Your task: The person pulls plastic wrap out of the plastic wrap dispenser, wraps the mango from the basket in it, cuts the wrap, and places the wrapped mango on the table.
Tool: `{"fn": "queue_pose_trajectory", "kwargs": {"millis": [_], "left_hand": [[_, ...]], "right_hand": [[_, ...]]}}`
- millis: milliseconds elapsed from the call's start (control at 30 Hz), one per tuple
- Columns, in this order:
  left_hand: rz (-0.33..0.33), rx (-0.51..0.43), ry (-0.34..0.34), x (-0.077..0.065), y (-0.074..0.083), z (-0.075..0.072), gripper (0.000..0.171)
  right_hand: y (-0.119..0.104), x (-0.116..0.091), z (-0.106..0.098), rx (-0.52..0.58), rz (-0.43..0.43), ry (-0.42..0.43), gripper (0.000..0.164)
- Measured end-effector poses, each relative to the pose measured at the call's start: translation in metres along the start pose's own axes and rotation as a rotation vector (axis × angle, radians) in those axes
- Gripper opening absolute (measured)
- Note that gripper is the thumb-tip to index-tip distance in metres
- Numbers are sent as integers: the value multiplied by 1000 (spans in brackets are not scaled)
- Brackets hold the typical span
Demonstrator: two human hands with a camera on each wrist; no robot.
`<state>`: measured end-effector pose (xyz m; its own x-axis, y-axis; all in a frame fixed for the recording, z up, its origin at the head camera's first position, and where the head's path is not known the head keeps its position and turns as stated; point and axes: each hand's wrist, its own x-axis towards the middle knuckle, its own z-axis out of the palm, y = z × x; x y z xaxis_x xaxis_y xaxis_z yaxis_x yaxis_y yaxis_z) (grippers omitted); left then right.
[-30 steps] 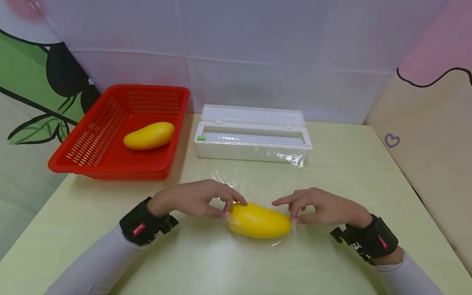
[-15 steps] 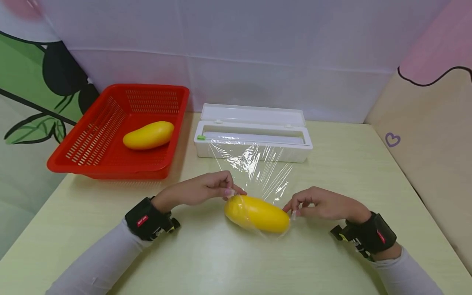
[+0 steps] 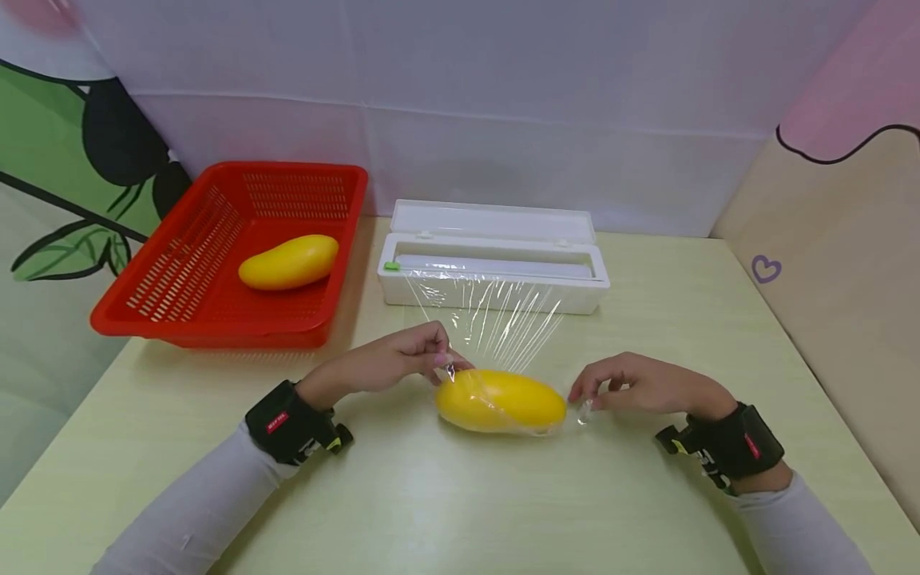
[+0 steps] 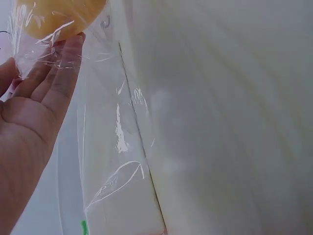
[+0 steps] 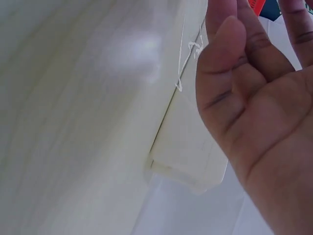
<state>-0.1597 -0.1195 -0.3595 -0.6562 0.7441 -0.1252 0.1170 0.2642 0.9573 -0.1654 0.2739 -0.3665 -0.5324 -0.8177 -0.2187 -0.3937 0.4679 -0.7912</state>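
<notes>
A yellow mango lies on the table inside a sheet of clear cling film. The film stretches in fine creases from its dispenser to the fruit. At the mango's left end my left hand pinches gathered film between thumb and fingers; in the left wrist view its fingertips are right by the mango. Just off the right end, my right hand pinches a twist of film. Seen from the right wrist, this hand has its thumb bent against the fingers, the film there hardly visible.
The white film dispenser stands behind the mango, lid raised, with a green slider at its left. A red basket at the back left holds another mango. Cloth hangs behind the table.
The mango has rolled away from me toward the dispenser. My left hand has moved forward with it; the right hand has shifted slightly right and away, drawing the film end out from the fruit.
</notes>
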Motion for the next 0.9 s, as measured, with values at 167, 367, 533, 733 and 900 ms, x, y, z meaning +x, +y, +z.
{"fn": "queue_pose_trajectory", "kwargs": {"millis": [167, 367, 533, 733, 900], "left_hand": [[-26, -22, 48, 1, -1, -2, 11], [-85, -39, 88, 3, 2, 1, 12], [-112, -53, 109, 4, 4, 3, 13], [-120, -84, 138, 4, 3, 2, 13], [-103, -136, 146, 5, 0, 2, 14]], "right_hand": [[5, -1, -4, -37, 14, 28, 13], [-3, -1, -2, -119, 1, 122, 18], [-37, 4, 14, -193, -213, 300, 37], [-66, 20, 38, -344, -271, 421, 62], [-64, 31, 42, -326, -203, 452, 66]]}}
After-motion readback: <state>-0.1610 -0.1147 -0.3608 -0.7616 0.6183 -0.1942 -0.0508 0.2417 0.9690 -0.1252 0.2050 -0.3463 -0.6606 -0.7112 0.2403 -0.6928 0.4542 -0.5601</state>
